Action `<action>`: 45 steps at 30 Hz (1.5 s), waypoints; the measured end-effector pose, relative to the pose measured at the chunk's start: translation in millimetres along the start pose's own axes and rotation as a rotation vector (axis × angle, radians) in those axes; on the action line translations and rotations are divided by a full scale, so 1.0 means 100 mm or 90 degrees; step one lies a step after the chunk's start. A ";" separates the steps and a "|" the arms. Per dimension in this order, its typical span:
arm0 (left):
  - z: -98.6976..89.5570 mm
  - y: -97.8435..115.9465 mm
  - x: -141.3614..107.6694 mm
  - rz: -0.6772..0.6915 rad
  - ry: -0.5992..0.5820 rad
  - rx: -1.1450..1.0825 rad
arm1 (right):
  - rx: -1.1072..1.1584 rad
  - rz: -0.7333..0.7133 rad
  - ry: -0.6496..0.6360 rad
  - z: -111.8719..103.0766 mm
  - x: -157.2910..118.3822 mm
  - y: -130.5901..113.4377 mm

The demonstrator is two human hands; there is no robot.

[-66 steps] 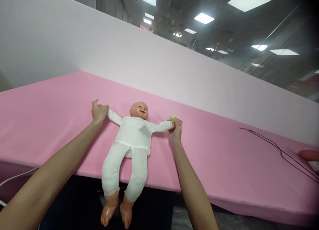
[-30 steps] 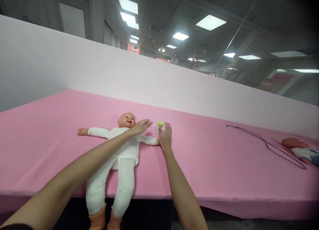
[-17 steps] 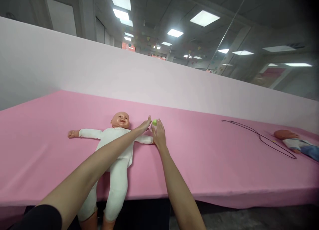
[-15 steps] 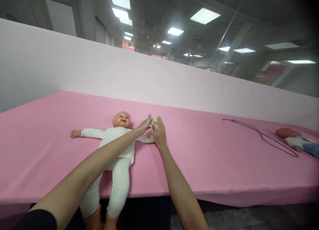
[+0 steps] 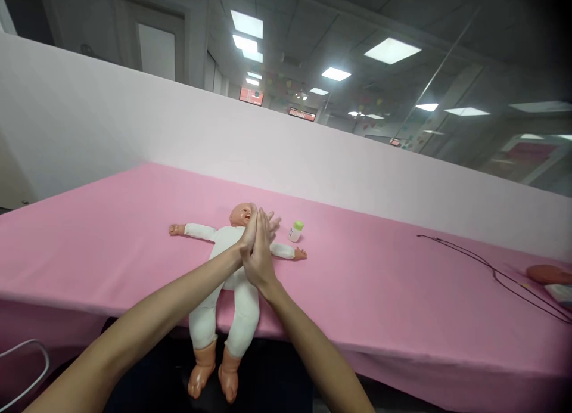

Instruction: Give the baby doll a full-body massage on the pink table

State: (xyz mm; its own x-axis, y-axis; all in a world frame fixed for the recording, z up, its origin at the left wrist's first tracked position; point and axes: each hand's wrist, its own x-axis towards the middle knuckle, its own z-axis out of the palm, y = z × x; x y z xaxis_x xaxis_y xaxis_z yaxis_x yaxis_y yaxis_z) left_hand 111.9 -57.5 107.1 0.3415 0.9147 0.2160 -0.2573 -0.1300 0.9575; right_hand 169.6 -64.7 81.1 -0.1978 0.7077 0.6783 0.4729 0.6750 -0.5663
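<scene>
- Doll (image 5: 224, 239), dressed in white, lies face up on the pink cover (image 5: 379, 294), arms spread.
- Left hand (image 5: 249, 231) and right hand (image 5: 260, 257) meet palm to palm over the doll's torso, fingers extended.
- Green-capped bottle (image 5: 295, 231) stands just beyond the doll's right-hand-side arm.
- Dark cord (image 5: 484, 261) lies well right of the doll.

A broad lane of pink sheet (image 5: 361, 282) opens between a green-capped bottle (image 5: 295, 231) and a black cord (image 5: 494, 272); a doll's outstretched arm (image 5: 283, 251) bars the bottle's near side, a white wall (image 5: 268, 154) the back.
</scene>
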 end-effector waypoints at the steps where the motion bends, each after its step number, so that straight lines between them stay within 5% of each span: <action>1: -0.01 0.00 -0.05 -0.006 0.001 -0.013 | -0.012 -0.014 -0.002 0.01 0.03 -0.04; 5: -0.28 0.04 -0.26 0.014 -0.023 0.015 | -0.023 0.095 0.027 -0.08 0.14 0.10; 8: -0.71 -0.03 -0.45 0.093 0.035 0.214 | -0.027 0.166 -0.086 -0.07 -0.07 0.35; 11: -1.08 -0.28 -0.59 0.011 0.104 0.399 | -0.038 0.149 -0.254 0.03 -0.39 0.55; 13: -1.19 -0.47 -0.59 -0.067 0.085 0.510 | -0.057 0.159 -0.274 0.11 -0.47 0.65; 17: -1.19 -0.66 -0.38 -0.072 0.074 0.641 | -0.095 0.211 -0.237 0.24 -0.28 0.75; 21: -1.27 -0.69 -0.23 -0.071 0.105 0.624 | -0.121 0.296 -0.186 0.23 -0.20 0.81; 26: -1.45 -0.71 -0.53 -0.096 0.067 0.579 | -0.089 0.366 -0.227 0.02 -0.60 0.76; 31: -1.16 -0.62 -0.81 -0.027 -0.018 0.583 | -0.046 0.259 -0.251 0.04 -0.78 0.59; 34: -0.94 -0.59 -0.64 -0.001 -0.072 0.656 | -0.052 0.148 -0.291 0.18 -0.60 0.57; 36: -0.90 -0.61 -0.45 -0.016 -0.053 0.699 | -0.068 0.158 -0.287 0.24 -0.44 0.61; 41: -1.18 -0.73 -0.18 -0.062 0.071 0.680 | -0.094 0.332 -0.193 0.15 -0.32 0.80; 45: -1.37 -0.75 -0.46 -0.116 0.078 0.593 | -0.082 0.351 -0.224 -0.02 -0.57 0.75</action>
State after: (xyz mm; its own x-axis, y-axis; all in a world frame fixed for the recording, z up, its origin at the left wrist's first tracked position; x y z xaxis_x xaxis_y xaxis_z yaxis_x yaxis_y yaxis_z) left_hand -8.8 -37.5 -1.2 0.1953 0.9776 0.0780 0.6314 -0.1862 0.7527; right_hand 217.7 -54.3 0.9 -0.1554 0.9827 0.1006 0.6799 0.1803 -0.7108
